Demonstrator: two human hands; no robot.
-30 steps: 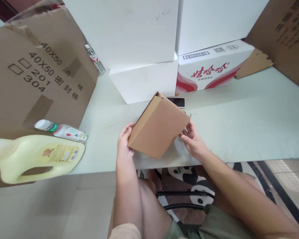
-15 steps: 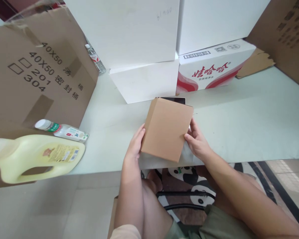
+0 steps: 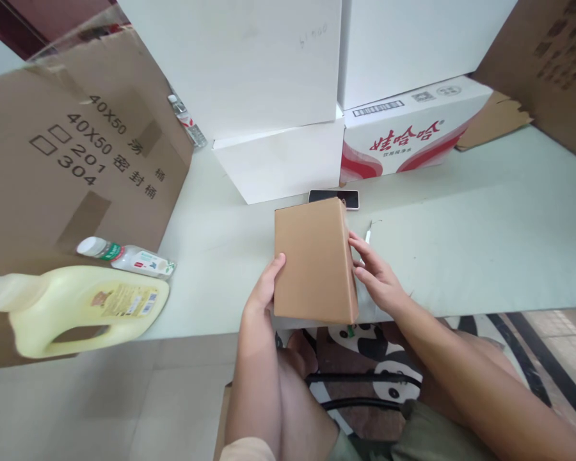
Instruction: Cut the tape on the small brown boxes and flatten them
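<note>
A small brown cardboard box [image 3: 314, 262] is held between both hands over the near edge of the pale green tabletop [image 3: 461, 243]. The grip of the left hand [image 3: 264, 291] is closed on its left edge, thumb on top. The grip of the right hand [image 3: 377, 275] is pressed flat against its right side. A black phone [image 3: 333, 197] lies just beyond the grip.

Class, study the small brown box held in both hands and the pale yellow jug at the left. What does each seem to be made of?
The small brown box looks like cardboard: matte kraft brown, with crisp folded edges and no sheen. The pale yellow jug is probably plastic: smooth and slightly glossy, with a moulded handle opening and a printed label.
</note>
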